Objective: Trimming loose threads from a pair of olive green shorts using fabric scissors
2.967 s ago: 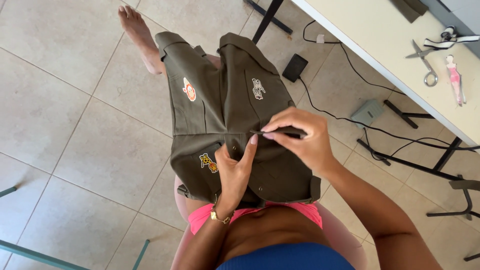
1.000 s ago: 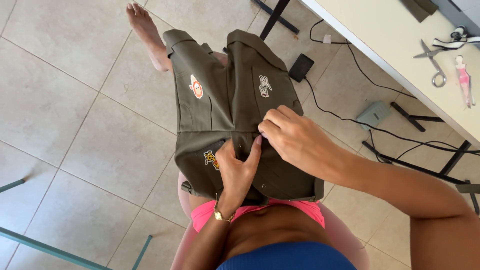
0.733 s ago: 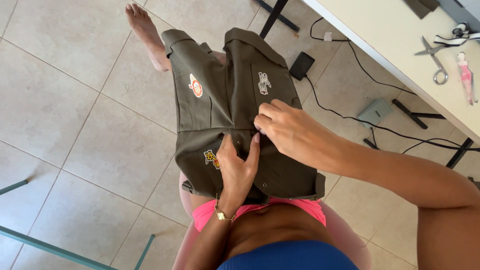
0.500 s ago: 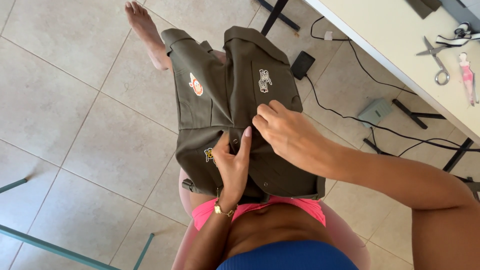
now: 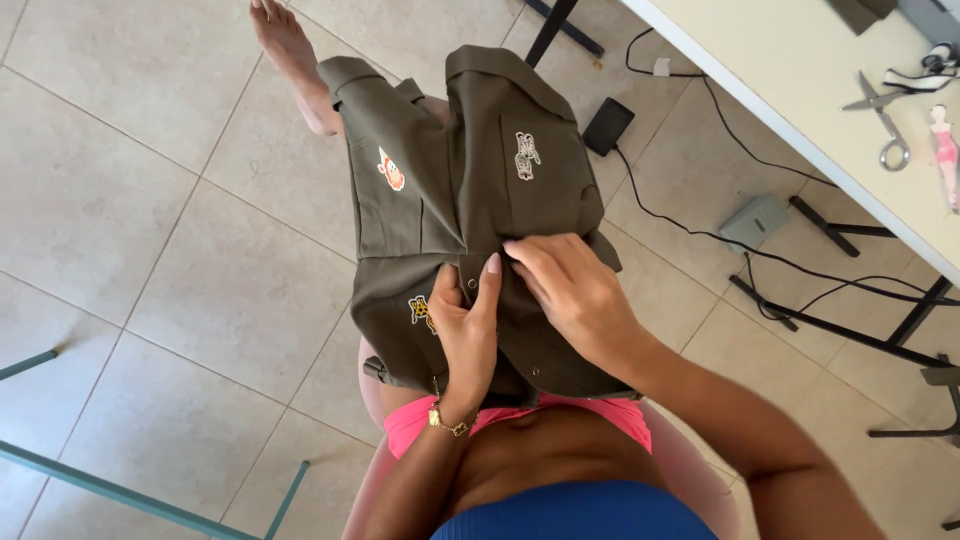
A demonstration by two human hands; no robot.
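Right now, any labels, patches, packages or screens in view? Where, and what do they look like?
No packages or screens; three patches on the olive shorts:
Orange-red patch: left leg, small rounded figure.
White patch: right leg, upright, dark markings.
Yellow patch: near the waistband, beside the left hand, partly hidden.

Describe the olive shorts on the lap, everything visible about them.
The shorts are olive-green, of stout woven cloth by the look, and lie spread over the seated person's thighs with the legs pointing away toward the tiled floor. Small embroidered patches sit on them: an orange one on one leg, a pale one on the other, a yellow one near the waist. Pocket seams and metal snaps show. The left hand presses the fly area, and the right hand pinches cloth beside it. Both hands hide the middle.
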